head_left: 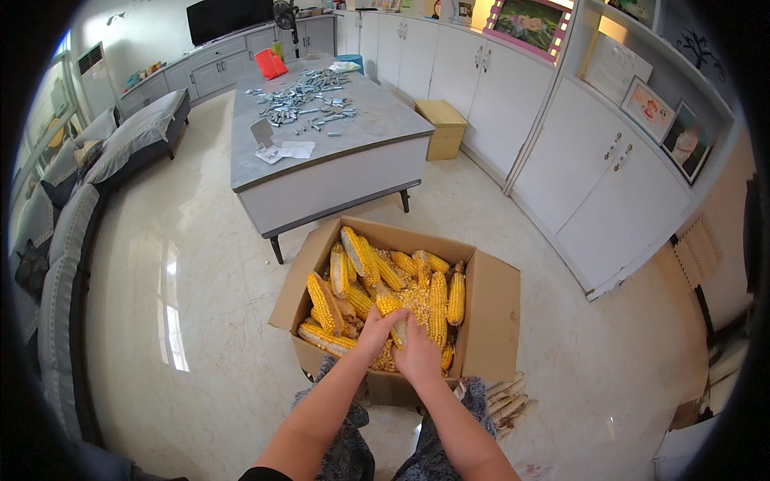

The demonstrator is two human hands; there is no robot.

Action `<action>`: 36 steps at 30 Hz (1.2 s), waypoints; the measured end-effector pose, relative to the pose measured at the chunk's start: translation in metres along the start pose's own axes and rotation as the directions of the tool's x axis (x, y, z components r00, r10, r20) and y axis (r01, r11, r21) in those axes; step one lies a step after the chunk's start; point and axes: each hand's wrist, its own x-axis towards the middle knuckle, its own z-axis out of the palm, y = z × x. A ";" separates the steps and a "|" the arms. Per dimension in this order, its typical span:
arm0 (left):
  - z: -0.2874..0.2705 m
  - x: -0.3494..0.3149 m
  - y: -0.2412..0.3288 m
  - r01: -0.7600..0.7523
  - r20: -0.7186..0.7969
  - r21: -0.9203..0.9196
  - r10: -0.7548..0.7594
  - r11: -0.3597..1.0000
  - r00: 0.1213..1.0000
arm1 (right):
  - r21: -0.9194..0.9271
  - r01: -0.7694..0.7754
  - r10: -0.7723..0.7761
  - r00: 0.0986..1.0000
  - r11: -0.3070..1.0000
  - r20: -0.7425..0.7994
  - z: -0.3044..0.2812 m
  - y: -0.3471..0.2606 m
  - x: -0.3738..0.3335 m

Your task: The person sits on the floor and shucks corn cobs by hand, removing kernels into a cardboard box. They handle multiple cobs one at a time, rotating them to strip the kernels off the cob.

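Note:
Both my hands meet over an open cardboard box (493,321) on the floor between my legs. Together they grip one yellow corn cob (388,305), partly stripped of its kernels toward the near end. My left hand (377,330) wraps it from the left, and my right hand (417,351) closes round its lower part. Several whole corn cobs (437,309) lie about in the box, along its left, far and right sides. Loose kernels (415,300) cover the middle, just beyond my hands.
Bare stripped cobs (507,401) lie on the floor right of the box. Ahead stands a grey table (361,140) with many small metal parts (301,96) and a red bag (270,64). A wooden stool (445,132) sits beside it, white cabinets (497,88) behind, a sofa (68,280) at left.

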 end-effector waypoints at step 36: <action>0.003 0.006 0.003 -0.041 -0.021 -0.134 0.039 0.990 0.999 | 0.124 -0.057 0.059 0.998 0.991 -0.011 0.010 -0.001 0.014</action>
